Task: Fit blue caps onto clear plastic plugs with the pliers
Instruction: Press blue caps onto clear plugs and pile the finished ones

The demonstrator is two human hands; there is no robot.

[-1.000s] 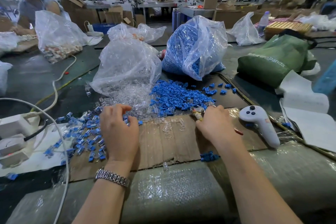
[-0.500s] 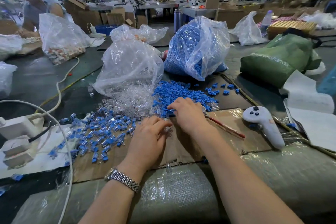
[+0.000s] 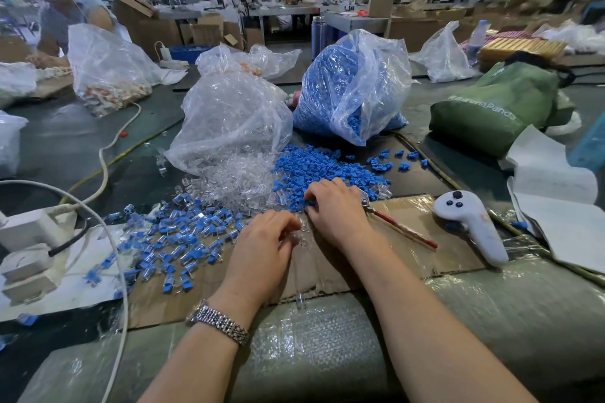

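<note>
A loose heap of blue caps [image 3: 330,167] lies beside a heap of clear plastic plugs [image 3: 239,180] at the mouths of their bags. Capped plugs [image 3: 183,232] are scattered on the left of the cardboard sheet [image 3: 409,258]. My right hand [image 3: 337,209] rests palm down at the near edge of the blue heap, fingertips buried among the caps. My left hand [image 3: 262,245] sits just beside it, fingers curled around a clear plug on the cardboard. The red-handled pliers [image 3: 401,227] lie on the cardboard, their head against the outer side of my right hand.
A clear bag of plugs [image 3: 229,121] and a bag of blue caps [image 3: 353,85] stand behind the heaps. A white controller [image 3: 471,226], white papers [image 3: 563,222] and a green bag [image 3: 497,105] lie to the right. Power adapters [image 3: 29,229] and cables [image 3: 108,239] are at left. Another person [image 3: 62,10] works at far left.
My left hand moved right from the capped plugs to the clear ones. My right hand moved left and forward to the blue caps, and the pliers now lie on the cardboard.
</note>
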